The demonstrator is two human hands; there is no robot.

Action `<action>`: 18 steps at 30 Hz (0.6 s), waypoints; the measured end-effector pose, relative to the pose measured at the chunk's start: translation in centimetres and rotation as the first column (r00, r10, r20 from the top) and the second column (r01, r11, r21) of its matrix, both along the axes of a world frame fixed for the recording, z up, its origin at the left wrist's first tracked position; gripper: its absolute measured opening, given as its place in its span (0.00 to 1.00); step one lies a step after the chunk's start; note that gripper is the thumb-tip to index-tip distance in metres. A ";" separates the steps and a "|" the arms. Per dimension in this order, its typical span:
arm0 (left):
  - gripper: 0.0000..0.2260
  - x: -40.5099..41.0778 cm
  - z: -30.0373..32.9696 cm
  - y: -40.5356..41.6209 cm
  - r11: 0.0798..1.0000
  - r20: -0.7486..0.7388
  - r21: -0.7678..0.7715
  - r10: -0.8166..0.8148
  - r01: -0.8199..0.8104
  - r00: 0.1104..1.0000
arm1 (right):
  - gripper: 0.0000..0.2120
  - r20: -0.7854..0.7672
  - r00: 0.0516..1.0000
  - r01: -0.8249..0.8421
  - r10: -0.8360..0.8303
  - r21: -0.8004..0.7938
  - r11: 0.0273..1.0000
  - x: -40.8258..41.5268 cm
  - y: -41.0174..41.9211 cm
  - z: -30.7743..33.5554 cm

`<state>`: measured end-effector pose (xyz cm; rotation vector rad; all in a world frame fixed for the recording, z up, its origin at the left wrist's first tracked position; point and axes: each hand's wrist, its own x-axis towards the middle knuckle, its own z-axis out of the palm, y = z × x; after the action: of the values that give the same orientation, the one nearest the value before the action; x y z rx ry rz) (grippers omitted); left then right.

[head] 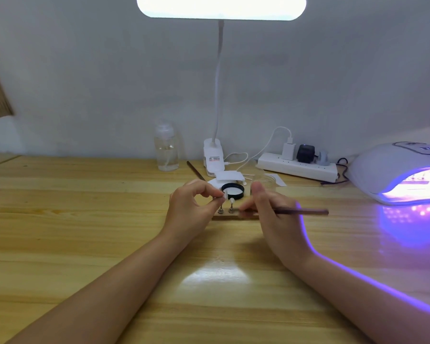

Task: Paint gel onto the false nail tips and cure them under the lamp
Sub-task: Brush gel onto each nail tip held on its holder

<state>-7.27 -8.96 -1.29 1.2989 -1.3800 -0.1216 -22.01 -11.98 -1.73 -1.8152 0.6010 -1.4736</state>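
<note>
While my left hand (193, 207) pinches a nail tip (225, 195) between thumb and forefinger, the tip sits at my fingertips, just above the left of two small stands (220, 210). Cannot tell whether tip and stand touch. Second tip (232, 201) upright on the right stand (231, 209), just beside the first. Both stands rest on a thin board (233, 216) lying flat on the table (85, 219).

Right hand (271, 209) grips a brush (303, 211), fingers curled round the shaft; handle runs out to the right, working end points left toward the stands. Brush tip blurred, contact with anything not clear.

Black-rimmed dish (232, 191) just behind the stands, between my two hands. White pad (229, 176) behind it.

Curing lamp (397, 172) at right edge of table, lit violet, well apart from both hands; glow spills on the wood and along my right forearm. Something small inside, too dim to make out.

Desk lamp (214, 157) at the back, lit overhead. Clear bottle (166, 150) to its left, power strip (297, 166) to its right.
</note>
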 end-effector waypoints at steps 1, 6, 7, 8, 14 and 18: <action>0.15 0.0 0.0 0.0 1.000 0.004 -0.001 0.001 -0.001 1.000 | 0.18 0.020 1.000 -0.012 0.011 0.014 1.000 0.0 0.1 0.0; 0.16 0.0 0.1 -0.1 1.000 0.022 -0.008 -0.004 0.004 1.000 | 0.14 -0.014 0.998 0.060 -0.062 -0.107 0.992 -0.2 0.0 0.3; 0.15 -0.1 0.1 -0.1 1.000 0.021 -0.010 -0.004 0.004 1.000 | 0.15 0.004 0.999 0.042 -0.042 -0.076 0.996 -0.1 0.0 0.1; 0.15 -0.1 0.1 0.0 1.000 0.019 -0.012 -0.004 0.004 1.000 | 0.17 0.029 0.999 0.020 -0.019 -0.027 0.999 -0.1 0.1 0.1; 0.16 0.0 0.0 -0.2 1.000 0.016 -0.012 -0.008 0.008 1.000 | 0.15 0.004 0.998 0.055 -0.055 -0.076 0.996 -0.1 -0.1 0.2; 0.15 -0.1 0.0 -0.2 1.000 0.003 -0.021 -0.012 0.012 1.000 | 0.19 0.059 0.998 -0.022 0.019 0.046 0.999 0.0 0.2 0.0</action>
<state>-7.35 -9.19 -1.31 1.2740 -1.3878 -0.1129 -22.02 -11.82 -1.71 -1.7314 0.5813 -1.4823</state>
